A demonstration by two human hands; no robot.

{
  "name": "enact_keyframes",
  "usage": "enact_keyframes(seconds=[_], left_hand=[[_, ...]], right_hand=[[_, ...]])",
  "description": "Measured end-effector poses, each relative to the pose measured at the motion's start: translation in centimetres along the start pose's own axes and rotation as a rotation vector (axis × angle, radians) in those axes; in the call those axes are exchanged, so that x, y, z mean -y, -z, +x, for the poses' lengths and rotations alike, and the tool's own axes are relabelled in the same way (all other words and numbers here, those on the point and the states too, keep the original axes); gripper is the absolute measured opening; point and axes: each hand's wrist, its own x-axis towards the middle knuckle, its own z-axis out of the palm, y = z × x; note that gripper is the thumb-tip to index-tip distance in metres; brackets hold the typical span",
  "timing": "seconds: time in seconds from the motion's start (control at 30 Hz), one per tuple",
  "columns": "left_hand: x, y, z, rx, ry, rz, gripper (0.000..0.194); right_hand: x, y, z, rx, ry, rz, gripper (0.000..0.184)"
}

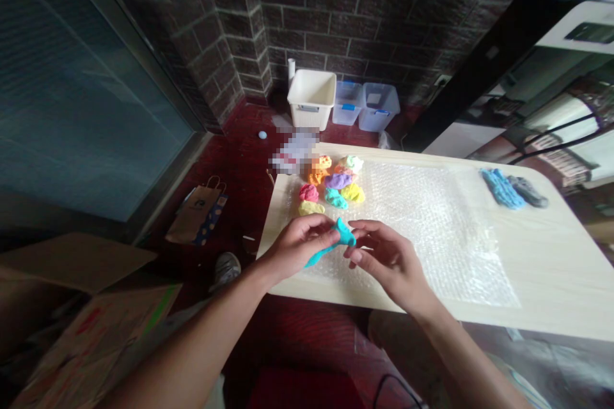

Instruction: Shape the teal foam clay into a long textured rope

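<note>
My left hand (309,238) is closed around a turquoise sock (346,236), thumb on top. One end of the sock sticks up past my fingers and the rest hangs below them, over the near edge of the bubble wrap. My right hand (386,257) is just to the right, fingers curved and apart, close to the sock's end; whether a fingertip touches it I cannot tell. Beyond my hands lie several bunched-up socks, among them a pale yellow one (311,208), a red one (308,192), a teal one (336,198), a purple one (338,180) and a bright yellow one (354,192).
Bubble wrap (417,211) covers much of the pale table (566,268). Blue socks (503,188) and grey socks (529,192) lie at its right. Behind stand a cream bin (313,92) and clear boxes (378,105). A paper bag (196,212) and cardboard (100,339) are at left.
</note>
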Motion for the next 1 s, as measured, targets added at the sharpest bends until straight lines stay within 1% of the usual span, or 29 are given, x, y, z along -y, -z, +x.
enact_keyframes(seconds=[0.1, 0.17, 0.23, 0.37, 0.5, 0.6, 0.67, 0.8, 0.9, 1.0], left_hand=[[0.5, -0.2, 0.1, 0.003, -0.024, 0.015, 0.031], [0.7, -0.3, -0.1, -0.015, -0.043, 0.014, 0.031], [0.8, -0.3, -0.2, -0.025, -0.056, 0.018, 0.032], [0.6, 0.0, -0.2, 0.015, -0.035, 0.021, 0.029], [0.5, 0.4, -0.2, 0.054, 0.013, 0.024, 0.031], [0.4, 0.6, -0.2, 0.09, 0.031, 0.019, 0.033], [0.4, 0.7, -0.2, 0.099, 0.04, 0.021, 0.033], [0.6, 0.9, -0.1, 0.145, 0.072, 0.026, 0.034], [0.6, 0.8, -0.2, 0.16, 0.065, 0.014, 0.033], [0.3, 0.5, -0.3, 0.137, 0.022, -0.028, 0.032]], right_hand=[[-0.6, -0.2, -0.4, -0.072, 0.074, -0.159, 0.033], [-0.6, -0.4, -0.5, -0.113, 0.104, -0.2, 0.029], [-0.5, -0.4, -0.4, -0.118, 0.109, -0.213, 0.026], [-0.2, -0.1, -0.2, -0.076, 0.085, -0.192, 0.025], [-0.3, 0.3, -0.4, 0.011, 0.108, -0.284, 0.018], [-0.4, 0.4, -0.6, 0.033, 0.106, -0.306, 0.025], [-0.2, 0.4, -0.6, 0.047, 0.109, -0.318, 0.025], [0.1, 0.6, -0.5, 0.106, 0.102, -0.351, 0.013], [0.2, 0.8, -0.4, 0.146, 0.041, -0.291, 0.011], [0.2, 0.9, -0.3, 0.132, -0.008, -0.151, 0.012]])
